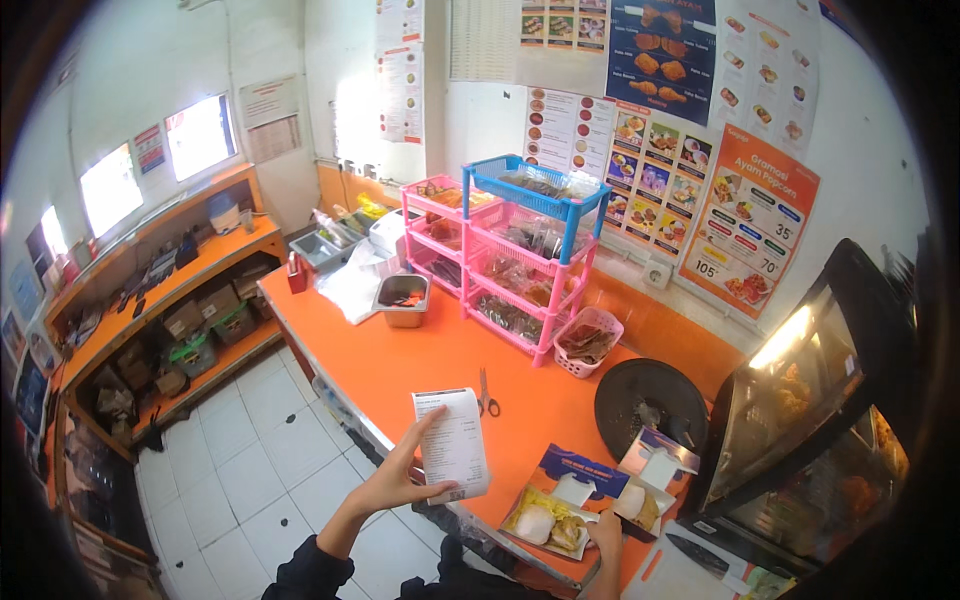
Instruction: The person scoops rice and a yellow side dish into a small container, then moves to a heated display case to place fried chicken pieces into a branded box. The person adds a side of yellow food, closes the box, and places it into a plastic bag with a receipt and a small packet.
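Receipt (458, 440) in left hand (402, 478), long axis outward (top farthest)

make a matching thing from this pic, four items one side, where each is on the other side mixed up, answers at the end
Items
1. printed receipt
2. scissors
3. black round pan
4. blue basket

Places
A. at the top of a pink rack
B. between a small pink basket and the glass display case
C. held in the left hand
D. on the orange counter, beside the receipt in this view

Pairs: 1-C, 2-D, 3-B, 4-A
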### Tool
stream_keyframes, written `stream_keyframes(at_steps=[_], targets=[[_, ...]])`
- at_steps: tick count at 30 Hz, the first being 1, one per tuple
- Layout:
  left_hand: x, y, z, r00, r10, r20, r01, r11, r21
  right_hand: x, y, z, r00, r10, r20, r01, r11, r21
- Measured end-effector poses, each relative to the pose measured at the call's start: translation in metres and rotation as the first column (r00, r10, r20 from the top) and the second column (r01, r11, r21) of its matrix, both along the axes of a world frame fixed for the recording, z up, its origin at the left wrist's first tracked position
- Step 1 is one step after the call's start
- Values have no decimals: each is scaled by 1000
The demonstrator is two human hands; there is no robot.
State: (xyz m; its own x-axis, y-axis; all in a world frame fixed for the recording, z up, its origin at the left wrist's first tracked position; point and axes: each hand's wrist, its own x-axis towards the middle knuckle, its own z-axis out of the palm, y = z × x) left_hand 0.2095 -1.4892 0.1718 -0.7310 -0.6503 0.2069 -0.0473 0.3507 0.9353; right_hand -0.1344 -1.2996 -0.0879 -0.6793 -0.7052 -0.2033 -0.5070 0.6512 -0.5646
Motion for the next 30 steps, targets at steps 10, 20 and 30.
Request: stream_keyframes(at_steps=[10,20,30], targets=[[5,-171,-212,851,34,525,189,911,-366,80,-86,18,960,-271,-70,261,957,-125],[-10,-269,-200,705,184,685,360,740,-569,97,-138,29,965,-234,-122,214,964,-155],[-23,-347,-219,584,-111,804,665,634,-396,161,-233,43,974,-226,30,227,955,-190]])
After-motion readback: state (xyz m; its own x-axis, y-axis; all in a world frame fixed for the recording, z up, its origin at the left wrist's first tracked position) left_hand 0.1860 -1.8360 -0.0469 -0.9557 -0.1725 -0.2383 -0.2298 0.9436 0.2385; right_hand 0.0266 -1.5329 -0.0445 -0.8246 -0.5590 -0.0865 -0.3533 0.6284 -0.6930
